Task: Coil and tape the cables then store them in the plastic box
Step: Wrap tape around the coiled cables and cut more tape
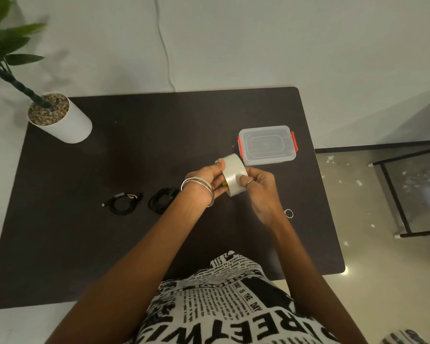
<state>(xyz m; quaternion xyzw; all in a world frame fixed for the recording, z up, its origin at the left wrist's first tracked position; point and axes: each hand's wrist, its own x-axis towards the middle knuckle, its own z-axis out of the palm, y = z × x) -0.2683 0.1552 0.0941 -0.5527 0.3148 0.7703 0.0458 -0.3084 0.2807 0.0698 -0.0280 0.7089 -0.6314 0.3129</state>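
Observation:
A wide roll of clear tape (233, 173) is held above the dark table (139, 244), between both hands. My left hand (206, 182) grips its left side with fingers curled round the roll. My right hand (258, 189) holds the right side, the thumb pressed on the tape's outer face. Two coiled black cables lie on the table left of my hands: one (124, 203) with a plug sticking out, and one (163, 201) beside my left wrist. The clear plastic box (267, 145) with red clips stands shut just beyond the tape.
A white pot (65, 122) with a green plant stands at the table's far left corner. A small ring (289, 213) lies on the table by my right wrist. A black metal frame (402, 194) stands on the floor to the right. A thin cord (164, 45) hangs on the wall.

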